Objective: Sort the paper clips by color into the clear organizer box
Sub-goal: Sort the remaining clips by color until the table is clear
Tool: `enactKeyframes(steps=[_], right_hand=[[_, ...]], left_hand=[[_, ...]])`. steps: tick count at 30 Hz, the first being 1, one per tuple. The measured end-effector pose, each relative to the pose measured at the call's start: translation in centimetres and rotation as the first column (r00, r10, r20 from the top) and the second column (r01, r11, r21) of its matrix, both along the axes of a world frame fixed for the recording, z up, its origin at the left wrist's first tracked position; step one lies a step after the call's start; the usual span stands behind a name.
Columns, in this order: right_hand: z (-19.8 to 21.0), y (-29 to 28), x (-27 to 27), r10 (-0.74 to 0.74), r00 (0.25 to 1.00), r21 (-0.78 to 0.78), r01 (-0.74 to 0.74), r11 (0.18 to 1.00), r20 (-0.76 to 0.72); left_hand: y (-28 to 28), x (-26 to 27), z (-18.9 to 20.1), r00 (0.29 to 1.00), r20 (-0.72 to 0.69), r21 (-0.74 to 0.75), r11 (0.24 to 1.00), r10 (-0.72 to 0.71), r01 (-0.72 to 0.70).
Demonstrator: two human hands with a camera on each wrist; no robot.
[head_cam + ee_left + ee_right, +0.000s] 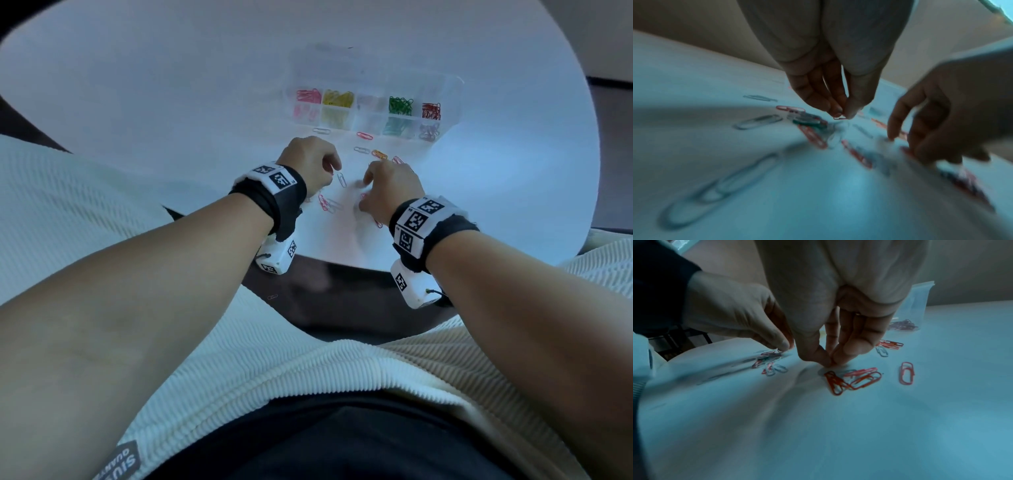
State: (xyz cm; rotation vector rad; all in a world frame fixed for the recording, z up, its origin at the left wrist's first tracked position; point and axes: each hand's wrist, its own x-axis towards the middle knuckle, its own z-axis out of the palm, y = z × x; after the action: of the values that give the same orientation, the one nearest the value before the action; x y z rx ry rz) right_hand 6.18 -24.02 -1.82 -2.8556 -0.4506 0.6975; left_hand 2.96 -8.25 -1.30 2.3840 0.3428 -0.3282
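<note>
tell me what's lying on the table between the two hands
In the head view, one pale clip lies between the left hand and right hand.

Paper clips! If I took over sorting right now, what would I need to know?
Left hand: fingers pinch a red paper clip just above the table.
Right hand: fingertips pinched together at the table beside a cluster of red clips; whether they hold a clip cannot be told.
Clear organizer box: open at the far side, with pink, yellow, green and red clips already in separate compartments.
Left: loose red, pink and silver clips around both hands.
</note>
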Motion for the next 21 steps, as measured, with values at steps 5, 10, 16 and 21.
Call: enactKeyframes(steps=[5,10,16,21], right_hand=[[0.4,-0.2,-0.9,0.036,0.999,0.018,-0.036,0.999,0.033],[1.0,-0.7,-0.7,-0.116,0.993,0.144,0.115,0.983,0.001],[2.1,-3.3,1.2,-0.486,0.575,0.445,0.818,0.365,-0.659],[2.6,-5.5,1.1,-0.365,0.462,0.448,0.885,0.129,-0.808]], left_hand=[[2.1,0.5,3.9,0.943,0.027,-0.282,0.907,0.332,-0.312],[4.0,-0.2,6.8,0.953,-0.083,-0.343,0.889,0.293,-0.303],[5.6,-1.4,4.7,0.955,-0.218,-0.282,0.925,0.198,-0.256],[4.6,-1.0,3.6,0.963,-0.227,-0.192,0.963,0.144,-0.189]])
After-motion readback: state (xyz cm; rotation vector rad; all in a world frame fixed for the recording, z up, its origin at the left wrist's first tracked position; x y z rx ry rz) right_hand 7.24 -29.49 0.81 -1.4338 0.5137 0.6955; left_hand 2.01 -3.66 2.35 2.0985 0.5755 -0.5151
